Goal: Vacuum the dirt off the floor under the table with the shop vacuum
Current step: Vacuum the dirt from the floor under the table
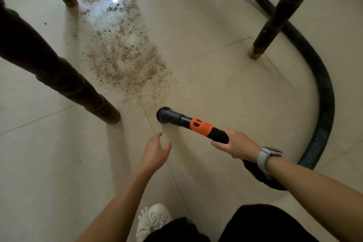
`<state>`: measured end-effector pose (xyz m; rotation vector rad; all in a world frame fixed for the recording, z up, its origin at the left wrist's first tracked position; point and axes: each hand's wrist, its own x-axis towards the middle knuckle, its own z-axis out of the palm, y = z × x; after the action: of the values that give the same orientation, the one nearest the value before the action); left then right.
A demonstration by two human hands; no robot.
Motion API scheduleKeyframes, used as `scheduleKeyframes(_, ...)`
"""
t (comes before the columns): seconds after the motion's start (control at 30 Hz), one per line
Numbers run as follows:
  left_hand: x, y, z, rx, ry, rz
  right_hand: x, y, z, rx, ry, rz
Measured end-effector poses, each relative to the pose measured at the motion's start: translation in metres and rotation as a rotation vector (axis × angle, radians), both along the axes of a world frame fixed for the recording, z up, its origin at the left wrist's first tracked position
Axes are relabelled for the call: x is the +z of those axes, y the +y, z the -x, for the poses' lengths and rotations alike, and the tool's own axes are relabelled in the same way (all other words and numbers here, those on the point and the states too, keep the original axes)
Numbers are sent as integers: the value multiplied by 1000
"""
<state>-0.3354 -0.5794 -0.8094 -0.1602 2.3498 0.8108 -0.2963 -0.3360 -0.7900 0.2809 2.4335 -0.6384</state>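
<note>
right now my right hand (238, 143) grips the black tube of the vacuum nozzle (188, 123) just behind its orange collar (201, 126), a hold far enough back that the round mouth can lie low against the floor tiles (225, 84). the mouth sits at the near tip of the dirt (125, 53), which trails away from me between the table legs (59, 74) toward the far left. i judge that angle suits pushing forward along the streak. my left hand (156, 152) hangs free above the tiles beside the nozzle, fingers relaxed and holding nothing, perhaps for balance. the hose (322, 88) loops wide to my right around another leg (279, 15), so it may snag there as i reach further under.
</note>
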Motion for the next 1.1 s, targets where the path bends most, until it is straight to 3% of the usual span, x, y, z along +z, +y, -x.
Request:
scheduleKeyframes(0.07, 5, -4, 6, -23, -2, -36, 9, 2, 11, 1, -15, -16)
scheduleKeyframes(0.2, 2, -15, 27, -85, 68, 4, 20, 12, 28, -205, 50, 26)
scheduleKeyframes(0.4, -45, -20, 36, -158, -43, 150, 8, 8, 29, -108, -39, 82)
scheduleKeyframes(0.6, -71, -25, 24, -222, -42, 289, 0, 33, 44, -469, 139, 151)
scheduleKeyframes(0.77, -84, -18, 3, -236, -31, 353, -19, 19, 57, -330, 64, 260)
scheduleKeyframes(1.0, -89, -24, -1, -243, -18, 375, -18, 40, 84, -517, 182, 318)
scheduleKeyframes(1.1, -89, -24, 3, -230, -20, 372, -23, 26, 80, -380, 77, 386)
